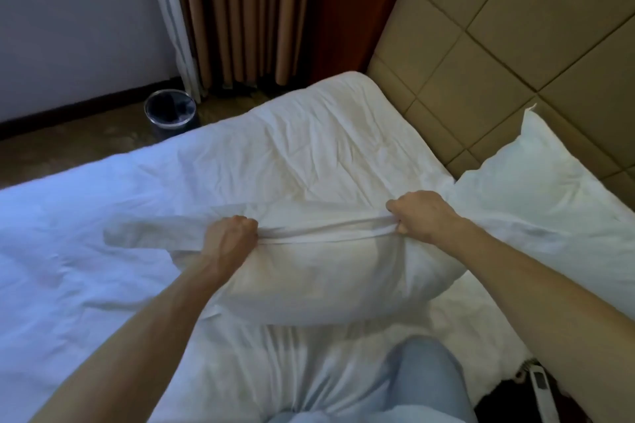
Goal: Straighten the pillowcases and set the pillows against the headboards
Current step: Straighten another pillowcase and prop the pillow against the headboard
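Head view: bed [86, 233] fills most of the frame, with white bedding that is wrinkled throughout. Tan panelled headboard [515, 45] runs along the right side. Brown pleated curtain [240, 10] hangs at top centre, against the far wall.

Held pillow [319, 278] sits mid-bed, just in front of the person's knee [422, 374], well apart from the headboard. Can't tell if it rests on the bedding or is lifted. Second pillow [536, 189] is at right, leaning on the headboard with one corner pointing up.

Pillowcase edge [326, 233] is pulled taut into a bunched line between both fists, and a loose flap trails out past the left one.

Left hand [230, 237]: fingers curled tight, gripping the pillowcase edge. Right hand [422, 213]: same, fist clenched on the other end, touching the second pillow's corner.

Small round waste bin [170, 113] stands on the floor beyond the bed, near the curtain.
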Tool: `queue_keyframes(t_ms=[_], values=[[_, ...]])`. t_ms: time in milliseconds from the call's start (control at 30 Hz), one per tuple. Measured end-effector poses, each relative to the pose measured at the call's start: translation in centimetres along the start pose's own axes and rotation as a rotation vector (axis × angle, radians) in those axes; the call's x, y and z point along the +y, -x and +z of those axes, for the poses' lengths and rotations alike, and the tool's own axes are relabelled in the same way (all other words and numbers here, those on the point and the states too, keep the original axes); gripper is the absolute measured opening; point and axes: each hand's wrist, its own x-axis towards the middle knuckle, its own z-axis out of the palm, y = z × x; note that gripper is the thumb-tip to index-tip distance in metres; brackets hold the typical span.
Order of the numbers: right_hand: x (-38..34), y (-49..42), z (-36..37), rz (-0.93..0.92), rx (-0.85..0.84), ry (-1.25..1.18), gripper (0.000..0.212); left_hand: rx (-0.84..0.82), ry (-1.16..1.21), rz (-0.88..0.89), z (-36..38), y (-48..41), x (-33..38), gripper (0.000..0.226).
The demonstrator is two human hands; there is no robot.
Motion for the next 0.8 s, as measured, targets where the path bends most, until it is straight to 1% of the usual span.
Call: queue_keyframes(t_ms=[67, 167, 267, 400, 533, 600, 700, 800], values=[[0.6, -1.5, 0.8, -0.035, 0.007, -0.003, 0.016, 0.005, 0.017, -0.007, 1.6, 0.2, 0.8, 0.008], [2.6, -4.2, 1.8, -0.064, 0.036, -0.034, 0.014, 0.079, 0.018, 0.012, 2.8, 0.1, 1.5, 0.019], [5.0, -8.1, 2.2, -0.113, 0.006, -0.076, 0.013, 0.127, 0.010, -0.048, 2.4, -2.4, 1.6, 0.024], [9.1, -14.0, 2.9, -0.200, -0.059, -0.178, 0.026, 0.139, -0.055, -0.081, 1.2, -6.7, 3.0, 0.018], [15.0, -17.3, 3.9, -0.277, -0.168, -0.344, 0.036, 0.165, -0.120, -0.062, -1.9, -11.2, 5.3, 0.016], [17.5, -17.9, 4.1, -0.317, -0.218, -0.388, 0.038, 0.132, -0.163, -0.032, -4.6, -13.7, 6.7, 0.016], [20.2, -18.0, 4.3, -0.375, -0.228, -0.425, 0.037, 0.119, -0.193, -0.010, -8.1, -16.8, 7.9, 0.015], [22.6, -18.0, 2.9, -0.397, -0.222, -0.435, 0.036, 0.107, -0.228, -0.048, -10.9, -19.1, 9.0, 0.006]])
